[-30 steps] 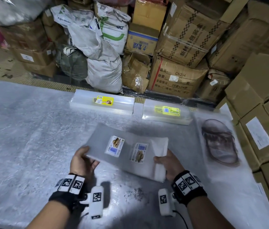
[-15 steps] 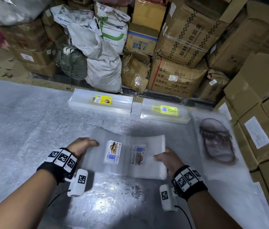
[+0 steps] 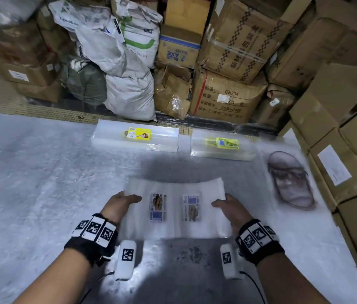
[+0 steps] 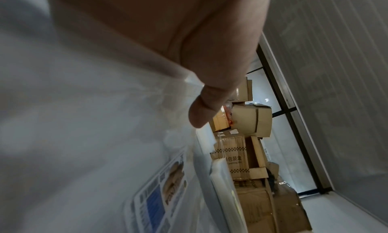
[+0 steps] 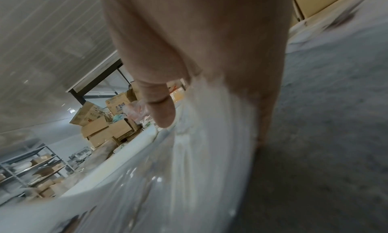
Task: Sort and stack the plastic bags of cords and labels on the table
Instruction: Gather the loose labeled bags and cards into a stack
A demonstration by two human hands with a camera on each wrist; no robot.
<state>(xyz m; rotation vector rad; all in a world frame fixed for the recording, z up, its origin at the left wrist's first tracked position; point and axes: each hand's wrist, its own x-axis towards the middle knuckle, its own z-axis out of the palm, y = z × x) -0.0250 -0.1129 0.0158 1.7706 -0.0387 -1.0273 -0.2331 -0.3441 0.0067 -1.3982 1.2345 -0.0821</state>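
Both forearms are extended forward, wrists level. A stack of clear bags (image 3: 174,208) is held between the left hand (image 3: 119,205) and right hand (image 3: 230,210), lifted off the surface (image 3: 30,183); each grip is clamped on a side edge, thumb on top. Further back, two flat bag stacks (image 3: 137,137) (image 3: 222,145) are laid side by side. Beyond, cardboard boxes (image 3: 228,95) are piled.
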